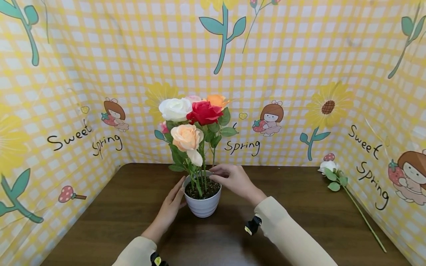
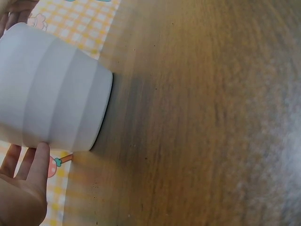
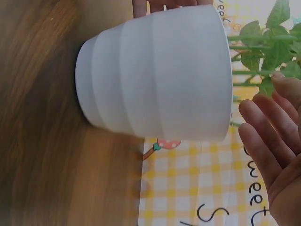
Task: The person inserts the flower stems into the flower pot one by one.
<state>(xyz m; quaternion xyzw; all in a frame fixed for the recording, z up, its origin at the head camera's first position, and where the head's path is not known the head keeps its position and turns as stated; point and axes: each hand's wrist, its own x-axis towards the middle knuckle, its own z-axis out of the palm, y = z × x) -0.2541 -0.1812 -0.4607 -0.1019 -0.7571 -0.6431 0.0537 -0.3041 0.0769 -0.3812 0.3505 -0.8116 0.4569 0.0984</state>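
A light grey ribbed flowerpot [image 1: 202, 207], filled with dark soil [image 1: 209, 189], stands upright on the table. Several roses on green stems rise from it: a white rose [image 1: 175, 109], a red rose [image 1: 205, 113], a peach rose [image 1: 187, 137], an orange rose [image 1: 217, 100] and pink ones partly hidden behind. My left hand [image 1: 171, 204] rests its extended fingers against the pot's left side. At the far right rim is my right hand [image 1: 233, 180], thumb and fingers apart beside the stems. In the right wrist view its fingers [image 3: 263, 141] look loosely bent, just above the rim.
A single white rose [image 1: 327, 168] with leaves and a long stem lies on the right of the brown wooden table [image 1: 266, 236]. Yellow checked cloth [image 1: 286, 66] with printed flowers and lettering walls the table at the back and both sides.
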